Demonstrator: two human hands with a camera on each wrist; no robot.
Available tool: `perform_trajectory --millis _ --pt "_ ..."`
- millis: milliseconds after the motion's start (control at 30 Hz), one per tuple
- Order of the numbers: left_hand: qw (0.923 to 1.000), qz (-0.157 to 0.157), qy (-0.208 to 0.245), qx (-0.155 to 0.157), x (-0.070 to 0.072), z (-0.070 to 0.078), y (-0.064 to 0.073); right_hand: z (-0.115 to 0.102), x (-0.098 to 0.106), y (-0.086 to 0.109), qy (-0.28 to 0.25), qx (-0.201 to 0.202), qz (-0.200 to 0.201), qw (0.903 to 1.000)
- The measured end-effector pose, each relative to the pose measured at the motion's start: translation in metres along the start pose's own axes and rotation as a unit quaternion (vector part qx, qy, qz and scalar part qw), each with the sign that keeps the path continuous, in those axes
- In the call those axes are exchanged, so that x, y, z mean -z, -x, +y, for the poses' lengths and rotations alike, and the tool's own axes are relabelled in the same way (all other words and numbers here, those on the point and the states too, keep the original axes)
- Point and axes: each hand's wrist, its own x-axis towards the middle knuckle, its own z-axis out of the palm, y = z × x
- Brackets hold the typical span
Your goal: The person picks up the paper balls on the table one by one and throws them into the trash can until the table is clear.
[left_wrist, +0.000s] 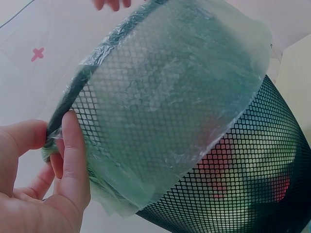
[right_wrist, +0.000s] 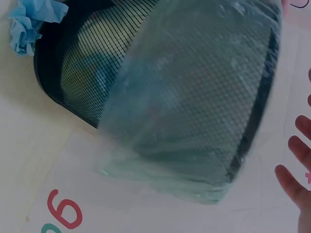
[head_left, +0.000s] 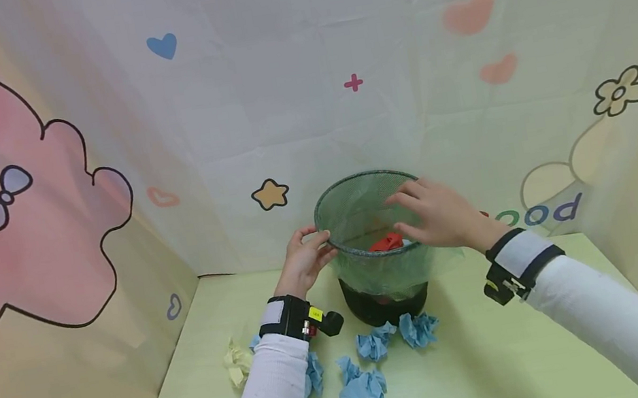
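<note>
A black mesh wastebasket point(head_left: 386, 308) stands upright near the back wall, with a thin green plastic bag point(head_left: 386, 278) lining it and folded down over its rim. My left hand point(head_left: 303, 261) pinches the left side of the rim, thumb on one side and fingers on the other, as the left wrist view shows. Above the right part of the opening hovers my right hand point(head_left: 445, 216), fingers loosely spread and nothing in them. Down inside the basket lies a red crumpled piece point(head_left: 386, 242). Through the mesh, the left wrist view shows blurred red and pale contents.
Several crumpled blue papers point(head_left: 364, 388) lie in front of the basket, two of them near its base. A crumpled yellow paper point(head_left: 236, 364) sits left of my left forearm, close to a small dark object partly hidden by the sleeve. A printed curtain point(head_left: 291, 93) hangs behind the table.
</note>
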Motion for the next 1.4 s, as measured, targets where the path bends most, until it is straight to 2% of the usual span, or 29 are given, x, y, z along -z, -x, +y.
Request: perform_trajectory --millis 233,633,900,1167,1400 --pt "1.0000 0.000 0.005 0.003 -0.001 0.000 0.001 -0.012 -0.012 0.009 0.010 0.027 0.051 0.9983" --pt "1.0000 0.001 0.008 0.003 -0.001 0.001 0.000 -0.040 -0.026 0.028 -0.016 0.060 0.039 0.9973" --pt "0.9999 0.005 0.010 0.002 0.000 0.000 -0.001 -0.055 -0.044 0.049 -0.017 0.085 0.085 0.9926" --pt "1.0000 0.003 0.006 0.000 -0.001 0.000 0.000 -0.068 -0.066 0.074 -0.042 0.079 0.058 0.9943" --pt "1.0000 0.003 0.003 -0.001 -0.001 0.000 0.000 -0.071 -0.082 0.093 -0.050 0.053 0.026 0.9970"
